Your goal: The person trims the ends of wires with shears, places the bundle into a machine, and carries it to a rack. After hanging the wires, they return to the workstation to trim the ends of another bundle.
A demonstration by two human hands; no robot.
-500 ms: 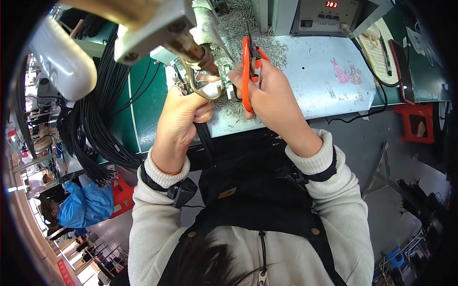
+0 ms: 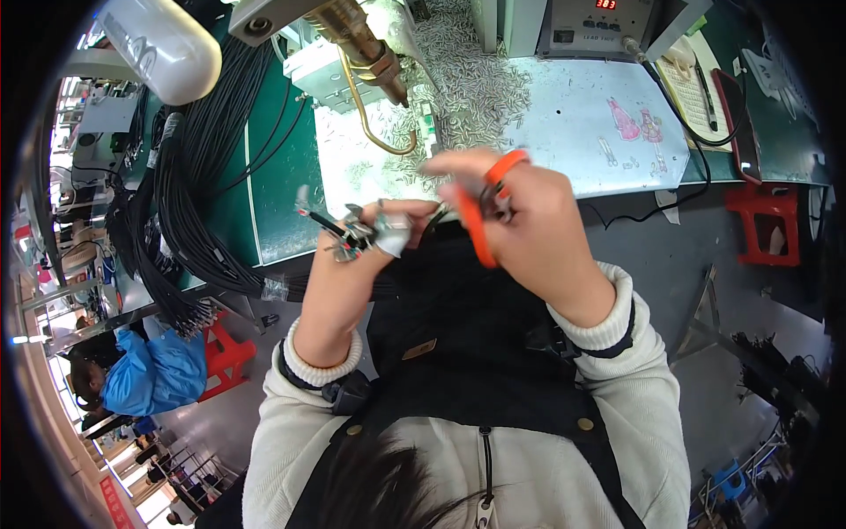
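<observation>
My left hand [image 2: 348, 273] is closed around a bunch of black cable ends [image 2: 357, 236] with small metal connectors and bared coloured wires sticking out over the thumb side. In my right hand [image 2: 542, 234] are orange-handled pliers [image 2: 476, 231], somewhat blurred, their jaws mostly hidden. The fingertips of both hands come close together in front of the bench edge, where a dark cable end runs between them. Just beyond them, a small green-and-white fixture [image 2: 426, 128] stands under the pointed metal tip [image 2: 401, 93] of a bench machine, with a bent brass tube [image 2: 370, 132] beside it.
Small silvery pieces [image 2: 476, 88] cover part of the pale bench plate [image 2: 573, 132]. A control box [image 2: 595, 31] with a red display stands behind. Thick black cable bundles [image 2: 189, 203] hang at left. A notebook, pen and phone [image 2: 736, 123] lie at right; a red stool [image 2: 765, 225] is below.
Both hands have drawn back from the machine tip toward my body, bringing the cables and the pliers with them. The fixture beneath the tip is now uncovered.
</observation>
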